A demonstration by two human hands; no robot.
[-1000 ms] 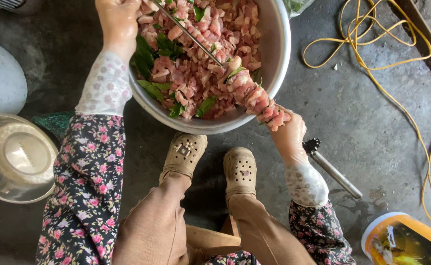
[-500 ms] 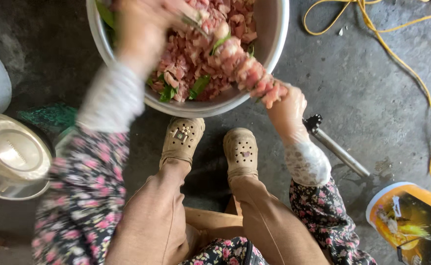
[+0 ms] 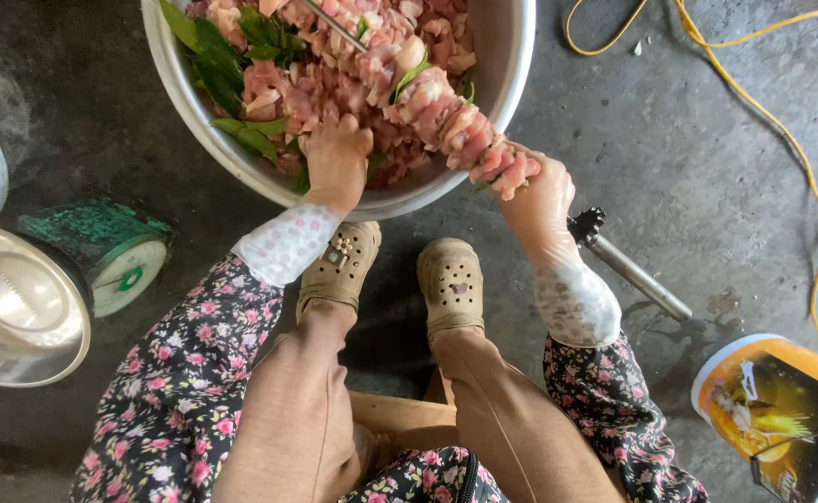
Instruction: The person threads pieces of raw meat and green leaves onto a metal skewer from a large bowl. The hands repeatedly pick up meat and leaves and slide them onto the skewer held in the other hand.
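Note:
A big metal bowl (image 3: 507, 79) on the concrete floor holds raw pink meat pieces (image 3: 306, 79) mixed with green leaves (image 3: 227, 70). My right hand (image 3: 539, 200) grips the lower end of a metal skewer (image 3: 334, 26) loaded with several meat pieces (image 3: 469, 140), slanting up and left over the bowl. My left hand (image 3: 337, 158) reaches down into the meat at the bowl's near edge, fingers closed among the pieces. Both hands wear thin clear gloves and lace sleeves.
My two feet in beige clogs (image 3: 399, 275) rest just below the bowl. A metal bowl (image 3: 18, 307) and a green kitchen scale (image 3: 115, 256) sit at left. A metal rod tool (image 3: 628, 265) lies at right. A yellow cord (image 3: 790, 130) loops across the floor. A yellow tub (image 3: 781, 410) stands at bottom right.
My left hand dropped from the skewer's upper part down into the meat at the bowl's near edge. The right hand kept hold of the skewer, and the view moved closer.

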